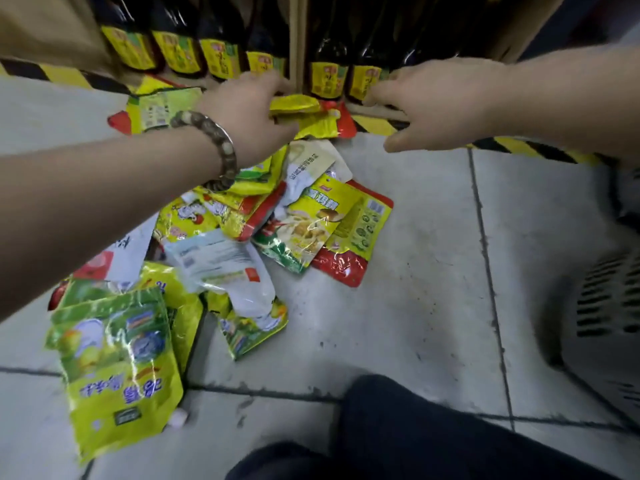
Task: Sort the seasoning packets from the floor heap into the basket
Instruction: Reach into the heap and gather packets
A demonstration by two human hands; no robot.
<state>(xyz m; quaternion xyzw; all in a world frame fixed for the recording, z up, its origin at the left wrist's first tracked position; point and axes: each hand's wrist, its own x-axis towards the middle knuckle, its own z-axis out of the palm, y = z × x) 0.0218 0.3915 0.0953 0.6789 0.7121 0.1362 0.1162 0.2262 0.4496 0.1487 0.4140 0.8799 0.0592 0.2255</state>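
A heap of yellow, green, red and white seasoning packets lies on the tiled floor at left and centre. My left hand, a bead bracelet on its wrist, reaches to the far end of the heap and grips a yellow and red packet by its edge. My right hand hovers beside it to the right, fingers stretched forward and holding nothing. A grey slotted basket stands at the right edge, partly cut off. A large green and yellow packet lies nearest me at lower left.
A low shelf with dark bottles bearing yellow labels runs along the back, with black and yellow hazard tape at its foot. My dark trouser leg fills the bottom centre. Bare floor tiles lie between heap and basket.
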